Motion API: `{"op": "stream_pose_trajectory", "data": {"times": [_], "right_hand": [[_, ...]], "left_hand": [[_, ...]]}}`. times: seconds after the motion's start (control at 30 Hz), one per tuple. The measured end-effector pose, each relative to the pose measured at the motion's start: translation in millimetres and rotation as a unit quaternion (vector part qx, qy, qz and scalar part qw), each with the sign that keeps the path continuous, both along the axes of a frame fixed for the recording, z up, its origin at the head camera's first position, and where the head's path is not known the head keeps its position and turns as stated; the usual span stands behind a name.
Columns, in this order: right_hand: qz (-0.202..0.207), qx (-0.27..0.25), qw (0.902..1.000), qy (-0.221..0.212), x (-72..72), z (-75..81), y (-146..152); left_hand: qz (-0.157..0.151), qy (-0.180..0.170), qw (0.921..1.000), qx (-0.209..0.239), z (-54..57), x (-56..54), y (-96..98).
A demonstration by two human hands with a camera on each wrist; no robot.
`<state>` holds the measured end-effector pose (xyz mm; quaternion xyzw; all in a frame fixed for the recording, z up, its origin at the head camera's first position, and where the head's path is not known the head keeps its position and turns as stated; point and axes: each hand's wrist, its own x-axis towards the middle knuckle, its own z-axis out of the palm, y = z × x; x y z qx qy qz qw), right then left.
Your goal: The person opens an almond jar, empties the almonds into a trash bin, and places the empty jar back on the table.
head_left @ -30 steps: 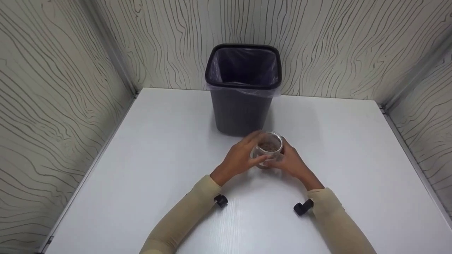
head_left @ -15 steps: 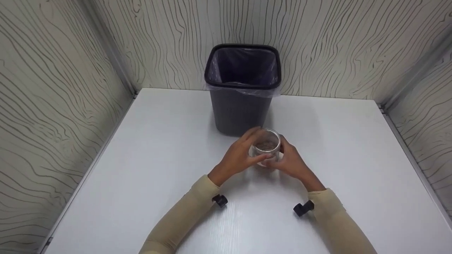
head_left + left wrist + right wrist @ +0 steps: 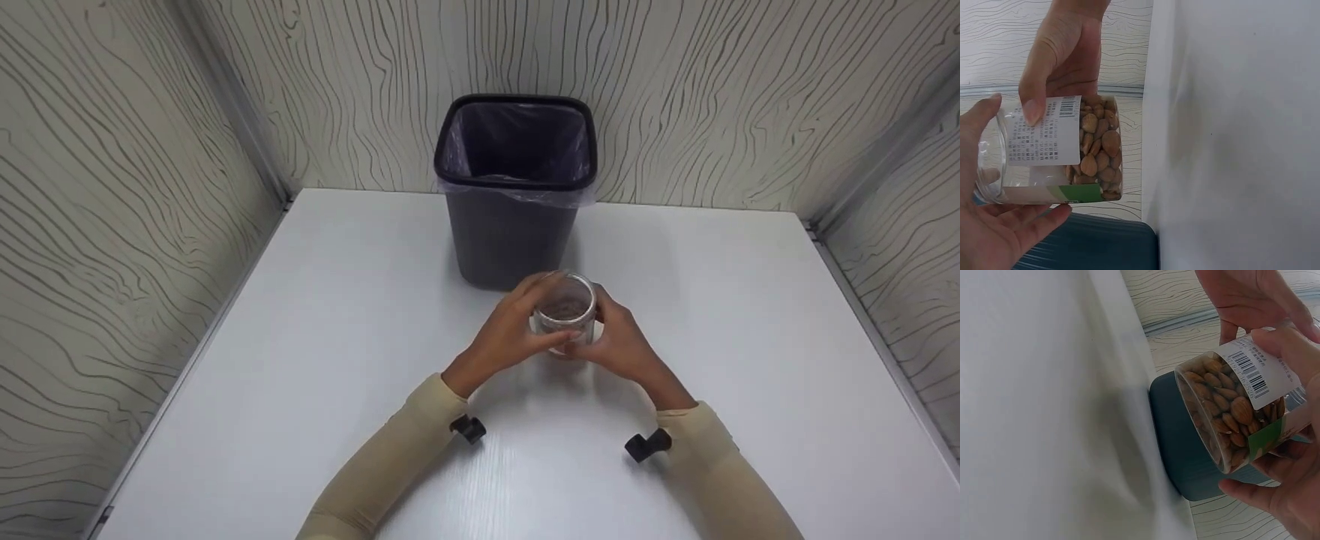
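A clear jar of almonds (image 3: 566,320) stands upright between my two hands, its round mouth facing up. My left hand (image 3: 506,330) grips it from the left, fingers near the rim and thumb across the front. From the other side my right hand (image 3: 628,349) holds it, thumb over the white barcode label (image 3: 1044,138) in the left wrist view. Almonds (image 3: 1230,405) fill the lower part, and a green band (image 3: 1265,437) runs beside the label. Wall shows between the jar's base and the tabletop in the left wrist view, so it is raised.
Just behind the jar stands a dark bin (image 3: 514,232) lined with a clear bag. Wood-patterned walls (image 3: 360,97) enclose the white table (image 3: 360,285) at the back and both sides. Both beige sleeves (image 3: 390,450) carry black wrist mounts.
Both hands have shifted the jar slightly left and away from me, mostly in the first half second. Their hold on it looks the same. The bin has stayed put.
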<state>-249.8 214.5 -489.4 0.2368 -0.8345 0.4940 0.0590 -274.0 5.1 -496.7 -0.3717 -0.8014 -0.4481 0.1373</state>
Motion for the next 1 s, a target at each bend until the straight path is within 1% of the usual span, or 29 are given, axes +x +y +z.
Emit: {"op": "stream_pose_trajectory", "data": {"times": [0.13, 0.2, 0.3, 0.43, 0.57, 0.7, 0.83, 1.0], "right_hand": [[0.009, 0.0, 1.0, 0.003, 10.7, 20.3, -5], [0.009, 0.002, 1.0, -0.002, 12.3, 23.1, -5], [0.001, 0.008, 0.9999, -0.007, 7.6, 13.2, -2], [-0.008, 0.002, 1.0, -0.002, -1.7, -5.8, 3], [-0.012, -0.013, 0.9997, 0.019, -1.7, -9.5, 2], [-0.017, -0.021, 0.9978, 0.061, -0.7, -10.3, -3], [-0.029, -0.022, 0.995, 0.093, -0.5, -11.4, -8], [-0.052, -0.03, 0.9913, 0.117, 0.1, -13.4, -12]], "left_hand": [[0.001, -0.002, 0.9999, 0.017, 2.5, 2.2, 0.1], [0.003, 0.0, 0.9998, 0.02, 3.8, 3.1, -0.2], [0.005, 0.003, 0.9997, 0.023, 6.6, 4.1, -0.8], [0.01, -0.002, 0.9994, 0.032, 9.5, 3.9, -2.5], [0.015, -0.017, 0.9982, 0.056, 10.7, 2.8, -4.1], [0.027, -0.029, 0.9962, 0.078, 13.0, 2.4, -7.0], [0.042, -0.037, 0.9947, 0.086, 14.4, 1.9, -9.1], [0.045, -0.041, 0.994, 0.091, 14.9, 0.7, -9.4]]}}
